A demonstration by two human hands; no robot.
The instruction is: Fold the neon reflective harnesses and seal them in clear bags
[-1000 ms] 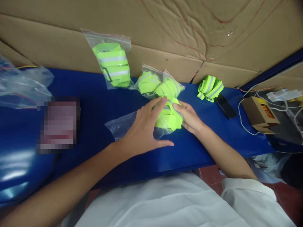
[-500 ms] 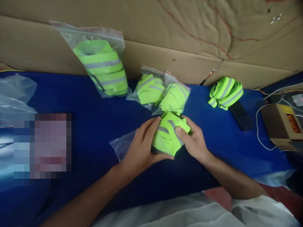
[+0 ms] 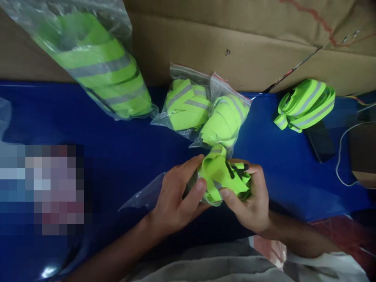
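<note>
Between my two hands is a folded neon-yellow reflective strap (image 3: 216, 172) with grey bands and small black parts at its right side. My left hand (image 3: 176, 196) is closed around its left side, thumb on top. The right hand (image 3: 251, 199) grips the opposite side, thumb pressed on the front. A clear plastic bag (image 3: 143, 192) sticks out left of my left hand and seems to reach under the strap; how far is hidden. Just beyond my hands lie two small zip bags, the left bag (image 3: 188, 105) and the right bag (image 3: 225, 119), each holding a similar strap.
A bigger clear bag of neon strap (image 3: 102, 74) leans on the cardboard wall (image 3: 199, 43). On the blue tabletop (image 3: 288, 176), at right, a loose coiled strap (image 3: 308, 102) rests by a dark flat object (image 3: 320, 145). Beyond are a white cable (image 3: 339, 156) and a carton (image 3: 364, 149).
The strap has been turned in my hands, so a loop and black parts now show. My left thumb has come onto its top. The view has moved closer to the table.
</note>
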